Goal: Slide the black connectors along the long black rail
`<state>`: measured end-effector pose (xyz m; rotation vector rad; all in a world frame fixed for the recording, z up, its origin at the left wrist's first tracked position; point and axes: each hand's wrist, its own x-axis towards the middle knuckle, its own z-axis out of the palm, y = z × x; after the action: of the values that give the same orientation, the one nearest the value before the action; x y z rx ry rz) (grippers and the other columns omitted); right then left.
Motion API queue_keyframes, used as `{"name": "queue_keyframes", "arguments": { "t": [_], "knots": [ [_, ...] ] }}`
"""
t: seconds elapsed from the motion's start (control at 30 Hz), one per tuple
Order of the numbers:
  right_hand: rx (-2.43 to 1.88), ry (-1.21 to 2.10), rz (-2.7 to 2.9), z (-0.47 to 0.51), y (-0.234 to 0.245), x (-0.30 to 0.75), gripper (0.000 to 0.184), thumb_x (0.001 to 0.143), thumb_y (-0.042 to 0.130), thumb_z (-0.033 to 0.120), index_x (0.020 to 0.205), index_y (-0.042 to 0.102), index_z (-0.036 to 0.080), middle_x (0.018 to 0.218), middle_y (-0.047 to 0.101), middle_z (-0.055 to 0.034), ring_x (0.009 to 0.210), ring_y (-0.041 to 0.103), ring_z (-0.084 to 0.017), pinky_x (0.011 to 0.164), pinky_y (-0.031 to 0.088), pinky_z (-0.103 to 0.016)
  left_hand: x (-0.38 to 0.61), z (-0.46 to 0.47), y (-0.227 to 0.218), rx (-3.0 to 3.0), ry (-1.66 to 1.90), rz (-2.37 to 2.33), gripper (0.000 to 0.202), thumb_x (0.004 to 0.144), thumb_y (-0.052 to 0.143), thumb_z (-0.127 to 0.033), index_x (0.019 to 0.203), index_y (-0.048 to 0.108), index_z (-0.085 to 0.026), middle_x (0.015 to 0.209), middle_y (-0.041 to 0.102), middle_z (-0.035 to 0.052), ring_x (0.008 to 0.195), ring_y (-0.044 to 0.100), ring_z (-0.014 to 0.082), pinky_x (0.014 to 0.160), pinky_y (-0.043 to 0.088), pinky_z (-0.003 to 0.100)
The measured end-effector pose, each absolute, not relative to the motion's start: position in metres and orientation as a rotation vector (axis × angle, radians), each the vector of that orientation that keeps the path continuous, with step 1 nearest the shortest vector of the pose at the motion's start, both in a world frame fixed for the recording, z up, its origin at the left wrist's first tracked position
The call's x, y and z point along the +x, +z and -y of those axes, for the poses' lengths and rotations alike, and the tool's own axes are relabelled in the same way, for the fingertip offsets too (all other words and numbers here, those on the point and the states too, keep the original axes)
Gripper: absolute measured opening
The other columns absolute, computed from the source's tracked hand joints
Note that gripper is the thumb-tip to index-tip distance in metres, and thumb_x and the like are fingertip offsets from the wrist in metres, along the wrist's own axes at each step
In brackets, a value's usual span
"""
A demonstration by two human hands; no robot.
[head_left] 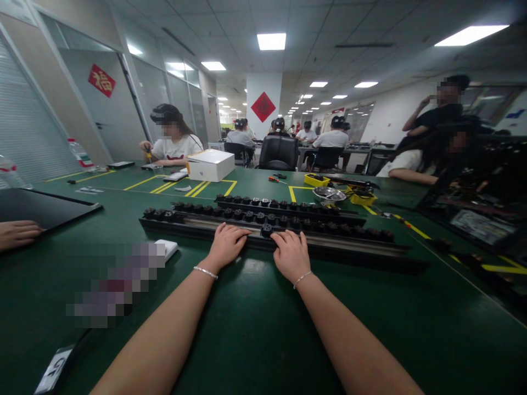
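A long black rail point(349, 248) with a pale inner channel lies across the green table in front of me. My left hand point(228, 244) is closed over its near edge, with the fingertips reaching into the channel. Further right, my right hand point(291, 252) grips the same edge, fingers bent and slightly apart. Between the hands a small round-faced black module point(267, 230) sits in the channel, close to my right thumb. Another black module point(169, 216) is seated near the rail's left end. Behind run rows of similar black modules point(284, 220). My fingers partly cover the channel.
A pixelated object with a white end point(168, 249) lies left of my arm. Another person's hand point(18, 235) rests by a dark panel point(53, 211). Beyond the rows are a metal bowl point(329, 194), yellow bins point(316, 180), a screwdriver point(276, 180) and a white box point(211, 165).
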<state>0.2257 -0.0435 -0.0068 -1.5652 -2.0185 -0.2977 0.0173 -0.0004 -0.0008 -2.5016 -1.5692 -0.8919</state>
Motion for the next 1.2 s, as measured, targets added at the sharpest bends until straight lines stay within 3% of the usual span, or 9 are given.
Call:
{"name": "queue_keyframes", "arguments": {
  "t": [0.67, 1.2],
  "knots": [
    [-1.59, -0.263, 1.933, 0.0445, -0.0057, 0.2294, 0.039, 0.08, 0.043, 0.014, 0.109, 0.064, 0.028, 0.116, 0.063, -0.0025, 0.122, 0.042, -0.022, 0.11, 0.012, -0.048, 0.0153, -0.0047, -0.002, -2.506, -0.924, 1.58, 0.021, 0.087, 0.048, -0.03, 0.096, 0.067, -0.032, 0.096, 0.067, -0.001, 0.101, 0.058, 0.0179, 0.106, 0.023, 0.045],
    [-1.623, -0.248, 1.874, 0.0415, -0.0038, 0.234, 0.038, 0.077, 0.043, 0.009, 0.101, 0.067, 0.025, 0.109, 0.066, -0.0023, 0.116, 0.047, -0.02, 0.108, 0.018, -0.042, 0.0127, -0.0078, -0.0035, -2.515, -1.022, 1.581, 0.015, 0.083, 0.051, -0.032, 0.089, 0.064, -0.028, 0.095, 0.069, -0.0023, 0.099, 0.06, 0.0177, 0.107, 0.022, 0.044]
  ]
}}
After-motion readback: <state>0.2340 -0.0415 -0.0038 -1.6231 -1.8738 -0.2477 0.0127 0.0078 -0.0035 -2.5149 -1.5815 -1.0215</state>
